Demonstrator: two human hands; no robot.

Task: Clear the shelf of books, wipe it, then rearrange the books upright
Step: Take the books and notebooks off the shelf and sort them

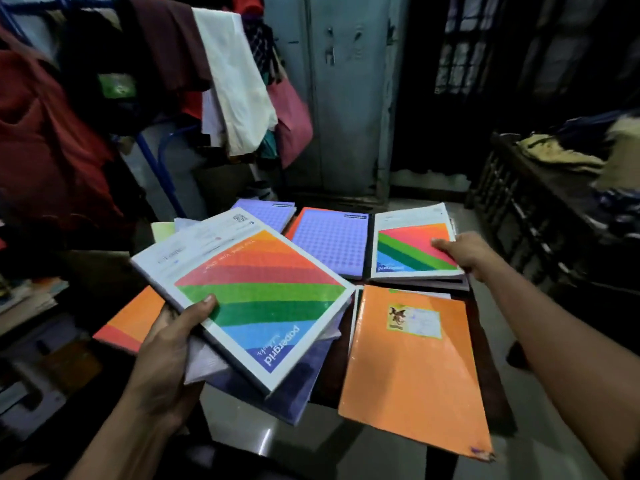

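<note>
The left hand (166, 344) clamps a small stack, thumb pressed on the rainbow notebook (256, 299) that tops it. At two o'clock from it, the right hand (464, 251) pinches the edge of a second rainbow notebook (412, 247), thumb on the cover and fingers beneath. Purple notebooks (329, 244) and an orange one (412, 368) lie flat around the low table (332, 368) (the shelf is not in view). Lifting that notebook level and squaring it onto the stack would likely keep loose covers from sliding.

held notebook (256, 303): white, rainbow diagonal stripes | far notebook (330, 245): purple dotted grid | near book (412, 368): plain orange, small label
</note>
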